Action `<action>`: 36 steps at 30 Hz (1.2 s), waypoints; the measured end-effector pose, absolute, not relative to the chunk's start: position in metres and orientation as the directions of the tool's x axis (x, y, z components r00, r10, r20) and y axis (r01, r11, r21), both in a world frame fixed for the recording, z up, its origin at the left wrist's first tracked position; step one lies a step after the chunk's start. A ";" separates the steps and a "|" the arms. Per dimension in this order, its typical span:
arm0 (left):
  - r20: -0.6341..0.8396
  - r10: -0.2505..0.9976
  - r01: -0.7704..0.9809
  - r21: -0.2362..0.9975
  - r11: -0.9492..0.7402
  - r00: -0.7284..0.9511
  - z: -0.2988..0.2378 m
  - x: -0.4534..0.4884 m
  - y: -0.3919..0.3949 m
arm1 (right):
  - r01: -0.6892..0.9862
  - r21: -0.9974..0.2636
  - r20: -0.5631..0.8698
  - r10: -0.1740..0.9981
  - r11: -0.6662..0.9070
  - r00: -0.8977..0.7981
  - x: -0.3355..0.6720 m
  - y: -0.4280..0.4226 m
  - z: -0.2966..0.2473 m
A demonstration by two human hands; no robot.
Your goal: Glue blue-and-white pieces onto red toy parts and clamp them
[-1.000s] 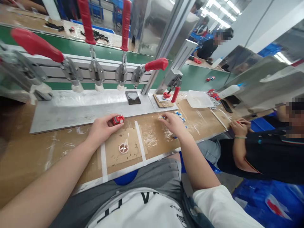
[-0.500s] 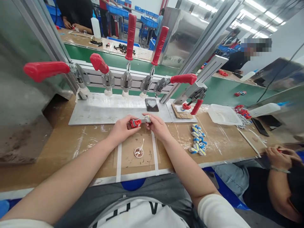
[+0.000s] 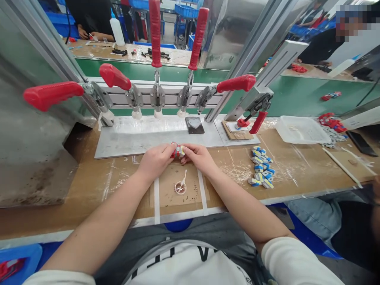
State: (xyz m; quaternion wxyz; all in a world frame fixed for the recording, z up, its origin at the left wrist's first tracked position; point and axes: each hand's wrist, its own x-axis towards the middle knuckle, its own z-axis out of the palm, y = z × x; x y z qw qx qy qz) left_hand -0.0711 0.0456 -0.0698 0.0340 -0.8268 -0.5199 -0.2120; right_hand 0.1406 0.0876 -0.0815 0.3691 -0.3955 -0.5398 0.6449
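My left hand [image 3: 157,160] is closed around a small red plastic part [image 3: 174,153]. Against its right side sits a small grey-and-yellow piece [image 3: 180,151], pinched by my right hand [image 3: 196,157]. The two parts touch, though my fingers hide much of both and I cannot tell how deep they fit. Just below my hands, a small round dish [image 3: 180,188] of reddish liquid stands on the cardboard sheet, with a white cotton swab [image 3: 184,176] leaning in it.
Red-handled toggle clamps [image 3: 156,35] stand along a rail behind a metal plate [image 3: 142,136]. Several blue, grey and yellow pieces [image 3: 261,168] lie to the right, near a clear plastic tray [image 3: 303,132]. A blue bin [image 3: 23,257] is at the lower left.
My hands have come together, and the grey-and-yellow piece now meets the red part, which was held apart from it before. The view has turned somewhat to the left.
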 end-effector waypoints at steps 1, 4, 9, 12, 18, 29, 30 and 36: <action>0.378 0.835 0.874 0.117 -0.471 0.400 -0.068 -0.070 0.045 | -0.048 -0.988 -0.113 0.904 -0.145 -0.413 0.140 0.088 -0.083; 0.361 0.811 0.871 -0.007 -0.491 0.460 -0.066 -0.066 0.043 | -0.052 -0.988 -0.114 0.913 -0.145 -0.393 0.138 0.088 -0.087; 0.358 0.833 0.899 -0.042 -0.436 0.421 -0.061 -0.059 0.041 | -0.110 -0.983 -0.093 0.917 -0.146 -0.389 0.134 0.090 -0.088; 0.391 0.845 0.905 0.061 -0.420 0.366 -0.050 -0.053 0.043 | -0.198 -0.976 -0.025 0.944 -0.095 -0.329 0.134 0.094 -0.087; 0.420 0.903 0.472 0.780 -0.411 0.091 -0.045 -0.023 0.078 | -0.399 -0.917 0.086 0.987 0.024 -0.139 0.137 0.108 -0.090; 0.248 0.946 -0.045 0.964 -0.262 -0.210 -0.071 0.027 0.130 | -0.475 -0.873 0.092 0.993 0.115 0.071 0.147 0.131 -0.093; 0.244 0.948 -0.029 0.966 -0.256 -0.206 -0.071 0.026 0.130 | -0.479 -0.871 0.086 0.994 0.109 0.070 0.149 0.133 -0.094; 0.402 0.916 0.129 0.907 -0.401 0.021 -0.075 0.017 0.134 | -0.512 -0.856 0.053 0.998 0.067 0.043 0.157 0.145 -0.101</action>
